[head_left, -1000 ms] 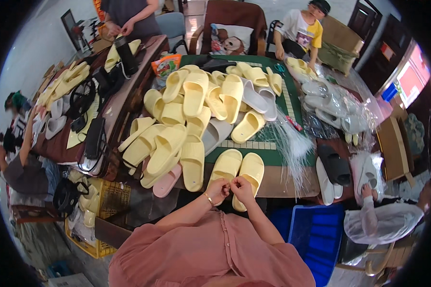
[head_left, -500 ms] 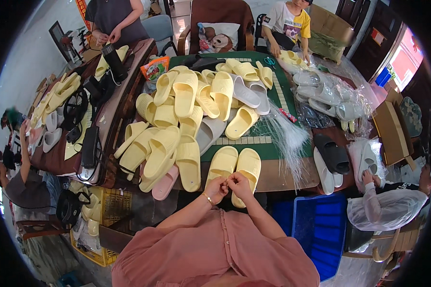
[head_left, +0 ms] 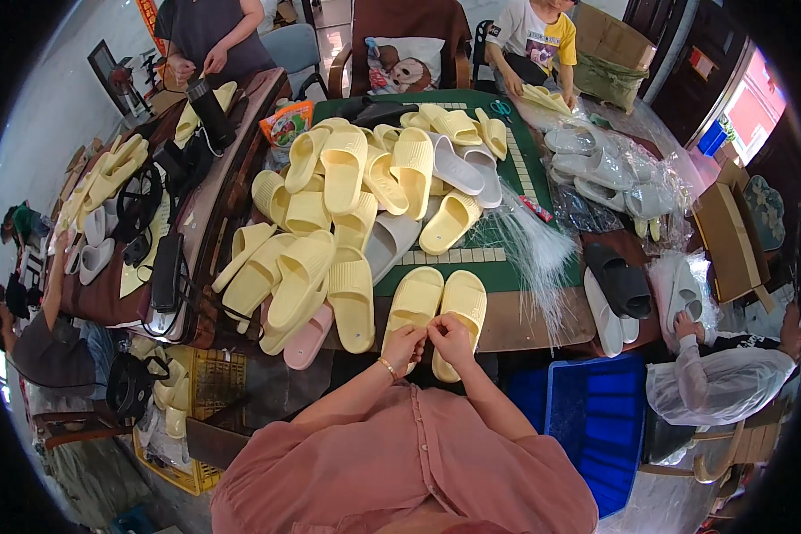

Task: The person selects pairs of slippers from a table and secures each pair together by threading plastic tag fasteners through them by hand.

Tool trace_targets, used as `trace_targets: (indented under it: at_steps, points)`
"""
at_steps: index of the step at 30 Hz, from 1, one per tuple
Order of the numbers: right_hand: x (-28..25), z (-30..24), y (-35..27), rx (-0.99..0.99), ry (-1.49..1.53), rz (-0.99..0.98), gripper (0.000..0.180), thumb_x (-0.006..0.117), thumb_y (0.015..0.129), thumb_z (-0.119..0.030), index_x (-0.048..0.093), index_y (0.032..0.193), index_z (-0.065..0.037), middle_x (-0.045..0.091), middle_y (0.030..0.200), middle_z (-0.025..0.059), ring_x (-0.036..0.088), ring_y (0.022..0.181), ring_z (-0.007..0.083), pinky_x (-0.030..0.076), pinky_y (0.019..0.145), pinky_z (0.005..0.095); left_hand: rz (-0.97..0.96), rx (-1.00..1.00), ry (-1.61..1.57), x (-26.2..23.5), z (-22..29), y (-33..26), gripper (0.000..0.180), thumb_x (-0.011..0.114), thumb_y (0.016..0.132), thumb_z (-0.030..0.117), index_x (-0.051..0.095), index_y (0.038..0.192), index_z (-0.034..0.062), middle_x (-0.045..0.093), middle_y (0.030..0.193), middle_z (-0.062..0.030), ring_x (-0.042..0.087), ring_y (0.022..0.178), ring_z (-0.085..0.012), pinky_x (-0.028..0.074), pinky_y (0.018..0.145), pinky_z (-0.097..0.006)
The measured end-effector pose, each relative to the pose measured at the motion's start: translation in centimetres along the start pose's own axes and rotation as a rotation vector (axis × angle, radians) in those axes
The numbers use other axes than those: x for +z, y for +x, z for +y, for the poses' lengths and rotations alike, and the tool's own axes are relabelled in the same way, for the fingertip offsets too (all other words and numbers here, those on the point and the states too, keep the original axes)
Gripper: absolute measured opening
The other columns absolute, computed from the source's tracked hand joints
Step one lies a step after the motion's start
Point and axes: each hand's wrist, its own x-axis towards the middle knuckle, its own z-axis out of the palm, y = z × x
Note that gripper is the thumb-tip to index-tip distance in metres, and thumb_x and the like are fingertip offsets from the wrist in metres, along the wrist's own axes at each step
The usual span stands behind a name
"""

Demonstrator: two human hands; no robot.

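yellow ribbed foam-looking slippers [head_left: 415, 297] lie paired at the brown tabletop edge [head_left: 527, 322], your left hand [head_left: 402, 349] and right hand [head_left: 453, 336] pinched narrow (can't tell on what), probably fine fingerwork, steadiness needed next

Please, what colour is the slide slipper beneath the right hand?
The slide slipper is pale yellow, best seen in the head view.

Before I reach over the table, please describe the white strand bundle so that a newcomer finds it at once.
On the green-topped table, look right of the yellow slipper pile. The strand bundle fans over the brown border: thin, whitish threads, unlike solid slippers.
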Motion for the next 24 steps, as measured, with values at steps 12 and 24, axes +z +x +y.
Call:
trace_targets:
  at_steps: [12,24]
  points:
    - [1.0,0.5,-0.9,-0.106,-0.243,0.057,0.007,0.061,0.070,-0.009,0.058,0.070,-0.002,0.054,0.066,0.0113,0.056,0.059,0.0249,0.046,0.054,0.0325,-0.036,-0.138,-0.050,-1.3,-1.3,0.8,0.015,0.050,0.083,0.013,0.047,0.068,0.0093,0.042,0.058,0.0008,0.034,0.044,-0.0078,0.026,0.038,-0.021]
    - [-2.3,-0.4,1.6,-0.010,-0.174,0.073,0.026,0.054,0.075,-0.001,0.054,0.101,-0.002,0.053,0.096,0.0170,0.055,0.076,0.0302,0.046,0.067,0.0335,0.050,0.036,0.304,-0.6,0.8,0.4,0.029,0.052,0.085,0.032,0.056,0.082,0.0039,0.052,0.064,-0.0008,0.047,0.051,-0.0079,0.038,0.046,-0.022]
